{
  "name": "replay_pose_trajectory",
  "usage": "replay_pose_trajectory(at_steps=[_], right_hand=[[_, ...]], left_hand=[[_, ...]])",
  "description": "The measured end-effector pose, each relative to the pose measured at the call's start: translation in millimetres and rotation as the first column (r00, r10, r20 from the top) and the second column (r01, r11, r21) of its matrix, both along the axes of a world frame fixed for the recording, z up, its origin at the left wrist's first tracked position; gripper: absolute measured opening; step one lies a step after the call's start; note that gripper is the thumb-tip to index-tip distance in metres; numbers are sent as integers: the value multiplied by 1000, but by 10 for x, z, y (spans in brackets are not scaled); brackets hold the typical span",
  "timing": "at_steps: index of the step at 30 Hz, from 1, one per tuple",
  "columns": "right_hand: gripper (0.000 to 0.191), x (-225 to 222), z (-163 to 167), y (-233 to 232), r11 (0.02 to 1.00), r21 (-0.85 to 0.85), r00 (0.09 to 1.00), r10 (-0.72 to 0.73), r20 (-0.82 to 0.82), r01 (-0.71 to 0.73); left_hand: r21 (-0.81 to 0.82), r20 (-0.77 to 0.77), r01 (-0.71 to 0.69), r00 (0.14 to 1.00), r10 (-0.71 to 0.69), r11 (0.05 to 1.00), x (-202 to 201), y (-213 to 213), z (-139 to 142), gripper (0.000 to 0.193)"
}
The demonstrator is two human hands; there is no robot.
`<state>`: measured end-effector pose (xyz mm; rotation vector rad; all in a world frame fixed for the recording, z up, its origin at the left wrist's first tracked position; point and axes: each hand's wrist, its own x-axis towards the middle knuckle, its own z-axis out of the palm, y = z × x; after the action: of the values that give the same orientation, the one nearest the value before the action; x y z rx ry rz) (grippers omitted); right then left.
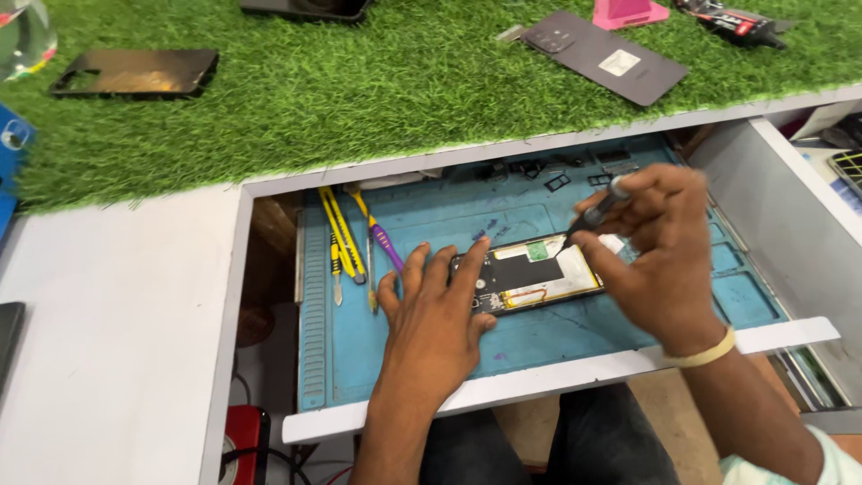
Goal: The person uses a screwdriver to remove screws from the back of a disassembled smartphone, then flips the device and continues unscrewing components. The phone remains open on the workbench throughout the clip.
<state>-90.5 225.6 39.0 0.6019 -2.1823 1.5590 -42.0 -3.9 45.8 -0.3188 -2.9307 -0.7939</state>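
Observation:
An opened phone [537,273] with its back removed lies on a blue work mat [539,346] in a pulled-out drawer. My left hand [435,314] rests flat on the mat, its fingers pressing the phone's left end. My right hand [660,247] grips a dark screwdriver [597,211] with a grey cap. The screwdriver's tip points down at the upper right part of the phone's inside.
Two yellow utility knives [341,238], a purple-handled tool [384,241] and small parts lie on the mat's left and back. On the green turf above lie a dark back cover [603,56], a dark phone panel [135,72] and a pink object [628,13]. A white drawer rim [557,373] runs in front.

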Motion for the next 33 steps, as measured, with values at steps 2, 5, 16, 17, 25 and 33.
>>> replay_pose_trajectory(at_steps=[2,5,16,17,25,33], right_hand=[[61,-102,26,163,1000,-18,1000,-18,3,18],[59,-253,74,319,998,40,999,-42,21,41],[56,-373,58,273,982,164,994,-98,46,89],[56,-369,56,270,983,164,994,-95,45,86],[60,-407,101,206,922,326,976,-219,-7,209],[57,-458,137,266,954,301,997,25,-75,-1]], left_hand=[[-1,-35,11,999,-11,1000,0,-2,-6,87],[25,-13,20,1000,-19,1000,-9,8,-6,89],[4,69,-5,998,5,1000,-23,-25,13,86],[6,69,-3,998,2,1000,-15,-31,9,85],[47,58,-38,998,35,998,-27,-39,32,90],[10,75,-44,996,44,999,-24,-23,41,88]])
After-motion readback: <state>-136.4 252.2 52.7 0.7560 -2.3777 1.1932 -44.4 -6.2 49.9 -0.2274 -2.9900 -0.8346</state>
